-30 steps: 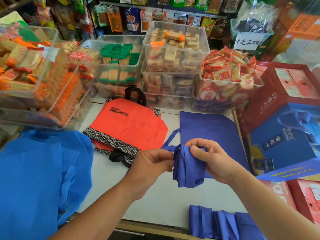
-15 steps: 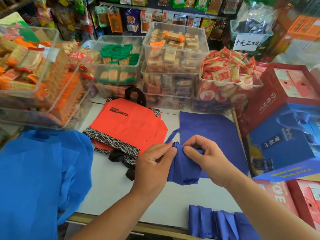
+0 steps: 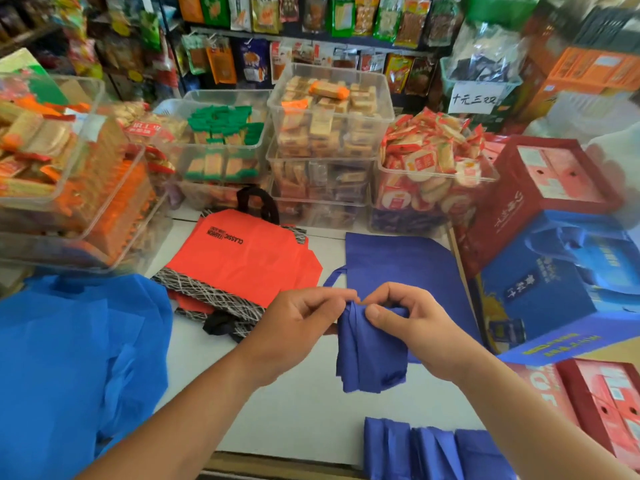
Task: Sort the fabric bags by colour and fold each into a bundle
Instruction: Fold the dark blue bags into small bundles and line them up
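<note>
We find bare table (image 3: pixel 298 420) only in the middle, beneath and in front of the dark-blue bundle (image 3: pixel 370 355) pinched by our left hand (image 3: pixel 294 327) and right hand (image 3: pixel 422 327). On the left a light-blue fabric heap (image 3: pixel 69 358) blocks us. Behind lie orange bags (image 3: pixel 249 261) and a flat blue bag (image 3: pixel 408 261), then stacked clear bins (image 3: pixel 329 133). Boxes (image 3: pixel 554 278) wall the right, and folded bundles (image 3: pixel 433 452) fill the near right edge.
</note>
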The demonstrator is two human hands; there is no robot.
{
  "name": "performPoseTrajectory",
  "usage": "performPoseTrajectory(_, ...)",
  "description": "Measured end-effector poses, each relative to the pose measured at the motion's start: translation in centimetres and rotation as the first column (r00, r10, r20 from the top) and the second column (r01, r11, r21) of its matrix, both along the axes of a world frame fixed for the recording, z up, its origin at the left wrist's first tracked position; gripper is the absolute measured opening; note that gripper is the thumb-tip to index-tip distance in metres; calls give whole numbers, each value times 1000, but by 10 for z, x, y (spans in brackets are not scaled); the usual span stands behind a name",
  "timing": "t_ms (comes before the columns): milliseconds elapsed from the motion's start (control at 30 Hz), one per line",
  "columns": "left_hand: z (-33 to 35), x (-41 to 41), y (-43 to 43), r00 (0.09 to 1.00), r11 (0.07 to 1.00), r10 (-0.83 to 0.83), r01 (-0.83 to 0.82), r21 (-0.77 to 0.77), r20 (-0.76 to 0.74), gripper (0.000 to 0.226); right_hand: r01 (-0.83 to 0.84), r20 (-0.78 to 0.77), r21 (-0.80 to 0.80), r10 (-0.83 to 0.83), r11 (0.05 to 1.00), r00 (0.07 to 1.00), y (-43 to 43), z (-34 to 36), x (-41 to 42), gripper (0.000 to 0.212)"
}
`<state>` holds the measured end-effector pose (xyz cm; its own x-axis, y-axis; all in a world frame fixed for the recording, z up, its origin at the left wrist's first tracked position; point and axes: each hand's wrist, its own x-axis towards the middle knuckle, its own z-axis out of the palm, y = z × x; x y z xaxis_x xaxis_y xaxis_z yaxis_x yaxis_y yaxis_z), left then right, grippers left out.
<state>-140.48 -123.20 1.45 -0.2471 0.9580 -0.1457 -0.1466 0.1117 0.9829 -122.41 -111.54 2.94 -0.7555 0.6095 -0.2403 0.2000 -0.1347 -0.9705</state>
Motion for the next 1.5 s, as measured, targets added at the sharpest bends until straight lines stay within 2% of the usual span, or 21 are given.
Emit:
performPoseTrajectory(133,2,2,-2,988,988,-151,150,32,41,31,-58,-24,-18,58,998,998,7,7,17,14)
performPoseTrajectory(200,5,7,-2,986,985,-163,160,70,28,30,-73,-49,-48,71,996,996,8,7,22,15)
performPoseTrajectory(300,2,17,-6,984,982,-169,162,94,61,26,-133,-65,-45,130,990,989,11,10,30,29)
performPoseTrajectory(433,6,32,-10,980,977,-201,200,80,4,14,-235,-39,10,235,972,971,8,15,36,14)
performPoseTrajectory(600,13,31,-8,987,984,-156,153,88,26,27,-183,-100,-84,175,979,980,17,20,40,49)
performPoseTrajectory(700,12,33,-7,991,993,-103,108,52,-87,27,-187,-83,-93,180,978,980,21,19,44,50)
performPoseTrajectory(867,9,43,-6,948,981,-42,100,167,-316,20,-192,-105,-147,178,970,978,22,13,50,47)
performPoseTrajectory(933,8,46,-6,935,976,-37,110,188,-352,20,-207,-114,-157,191,966,975,21,12,52,46)
performPoseTrajectory(1000,7,46,-6,954,980,-40,95,174,-296,18,-233,-131,-162,213,959,968,21,11,53,44)
performPoseTrajectory(1100,7,43,-6,995,989,-97,100,109,-33,15,-290,-175,-179,260,940,950,22,16,53,38)
performPoseTrajectory(1200,9,40,-8,944,966,-247,222,129,219,17,-363,-209,-178,325,915,922,21,24,52,30)
performPoseTrajectory(1233,10,40,-7,927,960,-275,248,134,255,17,-381,-212,-167,345,909,915,21,26,52,25)
performPoseTrajectory(1333,16,38,-4,956,965,-258,247,92,139,16,-401,-117,-16,396,916,911,24,32,52,9)
performPoseTrajectory(1400,20,38,-2,974,972,-227,225,71,23,19,-420,-51,75,425,904,904,26,33,51,12)
performPoseTrajectory(1500,25,39,2,977,975,-211,213,60,-38,19,-417,-47,80,422,905,905,26,33,49,13)
